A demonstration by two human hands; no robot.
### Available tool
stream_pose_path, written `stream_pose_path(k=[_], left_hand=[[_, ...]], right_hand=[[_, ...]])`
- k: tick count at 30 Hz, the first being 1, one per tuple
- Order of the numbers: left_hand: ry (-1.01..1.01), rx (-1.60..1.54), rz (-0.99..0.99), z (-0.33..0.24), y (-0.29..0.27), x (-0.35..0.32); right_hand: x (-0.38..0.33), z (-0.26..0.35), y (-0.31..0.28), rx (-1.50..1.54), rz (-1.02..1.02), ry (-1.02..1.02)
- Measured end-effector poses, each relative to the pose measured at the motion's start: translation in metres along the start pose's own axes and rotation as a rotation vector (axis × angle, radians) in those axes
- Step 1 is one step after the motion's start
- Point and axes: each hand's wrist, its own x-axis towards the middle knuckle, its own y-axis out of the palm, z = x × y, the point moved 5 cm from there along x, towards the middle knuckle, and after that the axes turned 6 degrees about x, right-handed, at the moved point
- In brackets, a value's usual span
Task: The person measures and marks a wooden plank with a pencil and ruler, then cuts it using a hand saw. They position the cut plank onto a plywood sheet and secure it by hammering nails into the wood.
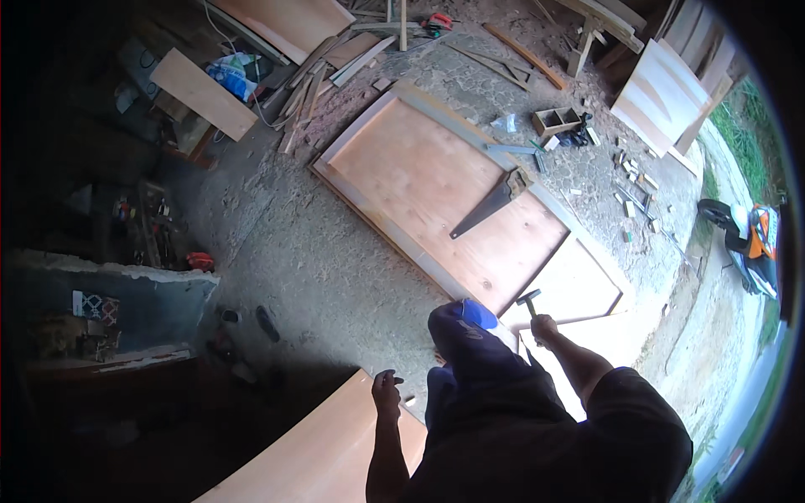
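Note:
My right hand is closed round the handle of a hammer, its head over the near end of a framed wooden panel on the floor. My left hand hangs lower down, over the corner of a plywood sheet. Its fingers are curled, and whatever they may hold is too dark and small to make out. A handsaw lies across the panel, handle toward the far right edge. Near that edge rests a try square. One bent knee is beside the panel.
A divided wooden box and scattered wood offcuts lie on the rough floor at right. Timber strips are piled at the far left. A board leans at far right, and a motorcycle stands outside.

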Motion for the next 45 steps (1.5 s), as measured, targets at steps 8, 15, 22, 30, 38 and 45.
stream_pose_path(k=[8,15,22,30,38,45], left_hand=[[-0.008,0.333,0.313,0.006,0.053,0.015],[0.101,0.524,0.540,0.024,0.148,0.066],[0.138,0.545,0.679,0.035,0.260,0.090],[0.231,0.517,0.861,0.096,0.384,0.179],[0.490,0.627,1.040,0.173,0.515,0.250],[0.885,0.998,1.208,0.213,0.579,0.251]], right_hand=[[-0.061,-0.213,0.016,0.395,-0.105,0.263],[-0.079,-0.269,0.046,0.271,-0.145,0.255],[-0.029,-0.256,0.072,0.273,-0.185,0.133],[0.144,-0.246,0.087,-0.062,-0.388,-0.360],[0.214,-0.313,0.061,-0.211,-0.341,-0.282],[0.158,-0.405,0.037,-0.274,-0.677,-0.117]])
